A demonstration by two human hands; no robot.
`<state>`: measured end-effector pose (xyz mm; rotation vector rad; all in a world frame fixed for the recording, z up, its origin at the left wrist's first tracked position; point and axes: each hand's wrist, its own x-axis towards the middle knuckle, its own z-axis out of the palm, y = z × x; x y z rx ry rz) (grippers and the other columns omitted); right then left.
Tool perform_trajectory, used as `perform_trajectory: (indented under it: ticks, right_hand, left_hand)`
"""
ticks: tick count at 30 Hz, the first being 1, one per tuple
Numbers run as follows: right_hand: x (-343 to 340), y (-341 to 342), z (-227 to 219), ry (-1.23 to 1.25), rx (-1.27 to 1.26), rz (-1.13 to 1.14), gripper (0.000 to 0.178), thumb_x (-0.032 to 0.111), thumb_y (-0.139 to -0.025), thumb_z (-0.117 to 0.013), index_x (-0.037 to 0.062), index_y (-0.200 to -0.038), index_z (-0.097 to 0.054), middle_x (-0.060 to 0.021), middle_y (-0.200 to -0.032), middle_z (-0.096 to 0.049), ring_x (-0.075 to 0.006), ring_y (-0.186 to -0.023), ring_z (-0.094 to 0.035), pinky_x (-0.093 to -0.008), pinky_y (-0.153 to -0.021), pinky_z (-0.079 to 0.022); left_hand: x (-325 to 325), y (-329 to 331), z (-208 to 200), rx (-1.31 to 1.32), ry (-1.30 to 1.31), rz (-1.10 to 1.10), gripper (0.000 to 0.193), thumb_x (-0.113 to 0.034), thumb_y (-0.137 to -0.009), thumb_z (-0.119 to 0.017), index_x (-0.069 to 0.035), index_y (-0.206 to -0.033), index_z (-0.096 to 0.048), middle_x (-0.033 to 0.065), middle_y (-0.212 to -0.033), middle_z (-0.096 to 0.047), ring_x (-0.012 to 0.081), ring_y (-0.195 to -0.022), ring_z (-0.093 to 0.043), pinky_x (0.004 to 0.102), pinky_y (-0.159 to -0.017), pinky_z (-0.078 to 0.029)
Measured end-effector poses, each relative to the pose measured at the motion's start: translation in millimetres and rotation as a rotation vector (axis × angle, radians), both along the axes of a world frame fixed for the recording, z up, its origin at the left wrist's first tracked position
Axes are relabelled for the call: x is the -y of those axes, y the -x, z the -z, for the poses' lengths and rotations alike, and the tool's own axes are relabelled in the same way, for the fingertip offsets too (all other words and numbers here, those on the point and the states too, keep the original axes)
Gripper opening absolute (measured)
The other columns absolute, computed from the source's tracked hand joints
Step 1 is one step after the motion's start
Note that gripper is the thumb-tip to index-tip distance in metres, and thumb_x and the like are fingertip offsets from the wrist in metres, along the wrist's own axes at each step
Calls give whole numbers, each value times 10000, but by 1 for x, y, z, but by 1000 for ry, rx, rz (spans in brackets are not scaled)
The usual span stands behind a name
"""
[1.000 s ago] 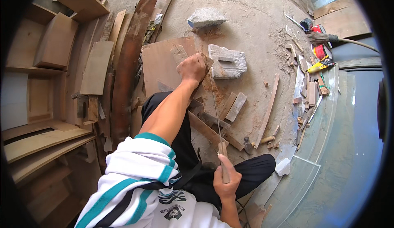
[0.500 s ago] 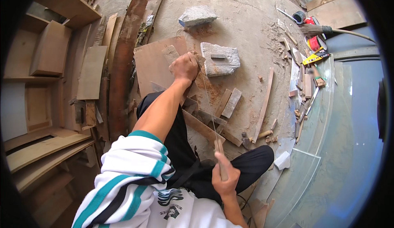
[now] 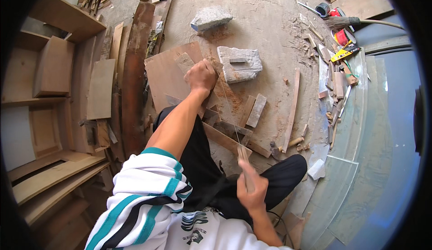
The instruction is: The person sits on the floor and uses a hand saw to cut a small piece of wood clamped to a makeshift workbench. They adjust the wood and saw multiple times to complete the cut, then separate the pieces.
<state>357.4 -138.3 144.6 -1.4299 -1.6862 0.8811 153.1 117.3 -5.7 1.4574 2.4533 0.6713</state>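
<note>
Saw in one hand, wood under the other

From where I stand, the pale concrete block (image 3: pixel 253 71) marks the middle of the floor (image 3: pixel 265 25), with a small bar (image 3: pixel 239 61) lying on top. Just left of that block, the person's left hand (image 3: pixel 200 75) is clenched down over a short board (image 3: pixel 184 63); the fingers hide much of what they grip. The right hand (image 3: pixel 252 188), well on the near side of the block, is wrapped around the wooden handle (image 3: pixel 244 153) of a saw (image 3: pixel 230 108). Its thin blade, seen almost edge-on, slants up past the block's left side to the left hand; I can't tell whether its tip touches the wood.

Left of the block, beyond that hand, lies a flat plywood panel (image 3: pixel 157 76). A rough stone chunk (image 3: pixel 211 18) sits behind the block. On its near side lie two short wood offcuts (image 3: pixel 256 110) and a hammer (image 3: pixel 275 150); well to its right is a broom (image 3: pixel 340 22).
</note>
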Motion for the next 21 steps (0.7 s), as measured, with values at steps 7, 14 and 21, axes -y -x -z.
perform_trajectory:
  ticks: [7, 14, 21]
  right_hand:
    - [-159, 68, 75, 32, -122, -8, 434, -15, -839, -572, 21, -1265, -644, -216, -1167, -694, -399, -1032, -682, -418, -880, -549]
    - [12, -3, -5, 97, -37, -3, 457, -93, -791, -603, 18, -1228, -677, -221, -1180, -706, -328, -1004, -734, -330, -826, -580]
    - [-179, 77, 86, -47, -149, -3, 404, -1, -843, -590, 19, -1239, -667, -226, -1175, -689, -391, -1105, -662, -414, -944, -534]
  left_hand:
    - [-3, 2, 11, -68, -35, 85, 444, -319, -976, -407, -73, -787, -725, 198, -835, -727, 413, -782, -713, 518, -703, -552]
    - [3, 6, 5, -7, -27, 6, 462, -326, -988, -389, -73, -816, -736, 226, -842, -721, 434, -797, -705, 531, -730, -546]
    - [-9, -2, 3, -4, -29, 62, 438, -330, -985, -401, -81, -776, -696, 212, -841, -722, 419, -801, -707, 532, -742, -545]
